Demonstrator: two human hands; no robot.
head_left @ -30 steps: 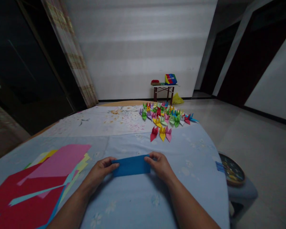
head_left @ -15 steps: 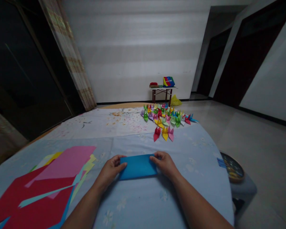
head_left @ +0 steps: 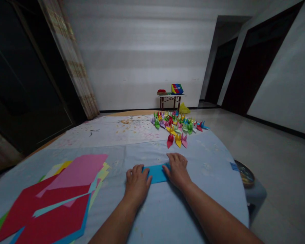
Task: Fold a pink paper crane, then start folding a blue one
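Note:
A folded sheet of blue paper (head_left: 157, 173) lies on the pale blue tablecloth in front of me. My left hand (head_left: 137, 181) rests over its left end, fingers spread and palm down. At the right end, my right hand (head_left: 177, 169) is laid down with the thumb on the paper and the other fingers stretched out past its far edge. Both ends of the sheet are partly covered by my hands.
A loose stack of coloured paper, with a pink sheet (head_left: 78, 171) and red sheets (head_left: 56, 220), lies on the left. Several folded paper cranes (head_left: 178, 123) crowd the far right of the table. A round basket (head_left: 244, 174) stands beyond the right edge.
The blue paper has gone from being pinched between both hands to lying flat under them, and its visible part is smaller. My left hand has moved right and turned palm down.

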